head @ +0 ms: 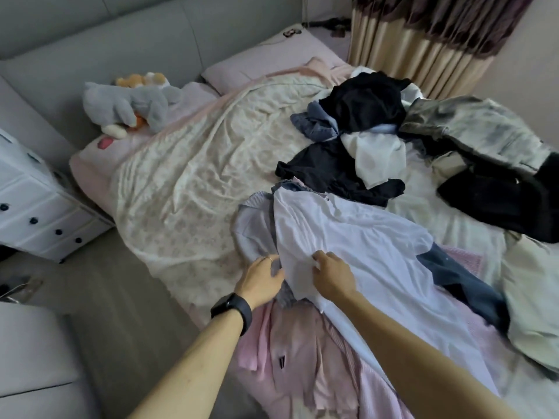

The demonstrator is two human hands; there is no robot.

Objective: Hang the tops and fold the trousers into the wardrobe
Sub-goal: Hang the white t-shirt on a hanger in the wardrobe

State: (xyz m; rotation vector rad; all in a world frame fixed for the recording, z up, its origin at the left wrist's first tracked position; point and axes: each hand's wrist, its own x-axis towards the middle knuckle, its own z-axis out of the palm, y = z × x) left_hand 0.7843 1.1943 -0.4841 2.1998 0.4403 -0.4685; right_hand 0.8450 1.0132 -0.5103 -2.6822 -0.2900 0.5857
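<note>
Grey plush toy [133,107] lies by the grey padded headboard [106,49] — white dark-knobbed drawer chest [36,207] stands beside the cream floral bedspread [187,176].

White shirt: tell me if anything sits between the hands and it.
Nothing visible. The left hand touches and the right hand pinches the near edge of the white shirt, which lies atop the pile. A navy garment meets its right side; which overlaps is unclear. No wardrobe in view.
</note>
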